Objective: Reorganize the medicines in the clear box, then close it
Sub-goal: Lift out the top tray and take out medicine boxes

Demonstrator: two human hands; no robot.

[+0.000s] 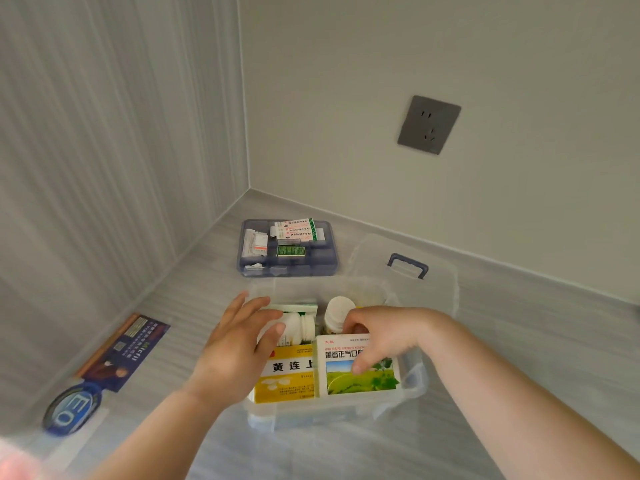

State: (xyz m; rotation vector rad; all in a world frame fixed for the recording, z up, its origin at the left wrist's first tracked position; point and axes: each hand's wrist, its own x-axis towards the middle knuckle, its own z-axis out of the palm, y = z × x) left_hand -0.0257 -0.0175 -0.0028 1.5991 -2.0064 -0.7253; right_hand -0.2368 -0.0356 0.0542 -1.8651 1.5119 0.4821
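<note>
medicines sat packed in the clear box (412,382) on the counter. left hand (239,355), fingers spread, rested on a white bottle (299,327); right hand (377,336) pinched the green carton (346,379). best seated flat, beside the yellow carton (287,375).

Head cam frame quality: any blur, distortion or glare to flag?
Head view: wide-angle bend, the wall corner leans and the socket looks skewed; soft, even light, no hard shadows or glare; left hand and the frame's lower-left corner are blurred, while print on the green box under the right hand stays partly legible.
</note>
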